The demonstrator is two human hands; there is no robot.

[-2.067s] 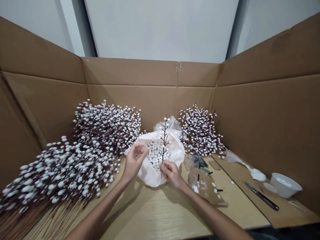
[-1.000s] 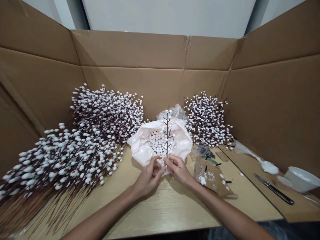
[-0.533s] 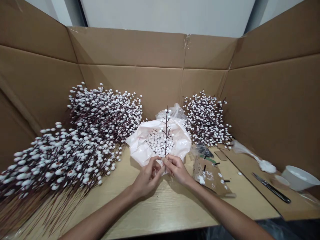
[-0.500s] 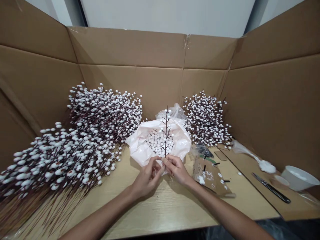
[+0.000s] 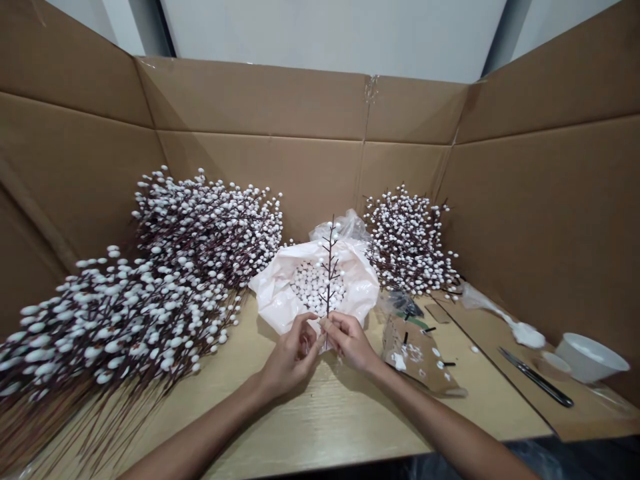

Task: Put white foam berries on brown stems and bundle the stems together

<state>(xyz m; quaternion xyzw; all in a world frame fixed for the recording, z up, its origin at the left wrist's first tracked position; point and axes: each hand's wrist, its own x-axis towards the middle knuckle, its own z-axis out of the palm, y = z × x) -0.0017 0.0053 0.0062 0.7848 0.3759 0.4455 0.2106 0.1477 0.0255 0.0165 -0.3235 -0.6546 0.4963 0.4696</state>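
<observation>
A thin dark brown artificial berry branch (image 5: pixel 329 280) stands upright in the middle of the view, with a few white berries on its short twigs. My left hand (image 5: pixel 296 350) and my right hand (image 5: pixel 349 339) meet at its lower stem, both closed on it with thumb and fingertips. The exact grip of the fingertips is partly hidden. Just behind the branch lies an open pale plastic bag (image 5: pixel 273 283) that holds many loose white berries (image 5: pixel 313 283).
Finished-looking bunches of white-berried stems lie at the left (image 5: pixel 135 307) and back right (image 5: pixel 410 240). A brown cardboard piece (image 5: pixel 425 360) with black sticks, a knife (image 5: pixel 537 379) and a white bowl (image 5: pixel 593 357) are at right. Cardboard walls (image 5: pixel 260 100) surround the table.
The view has shifted slightly, so things on the right appear a little further left. Both hands keep the same hold on the branch.
</observation>
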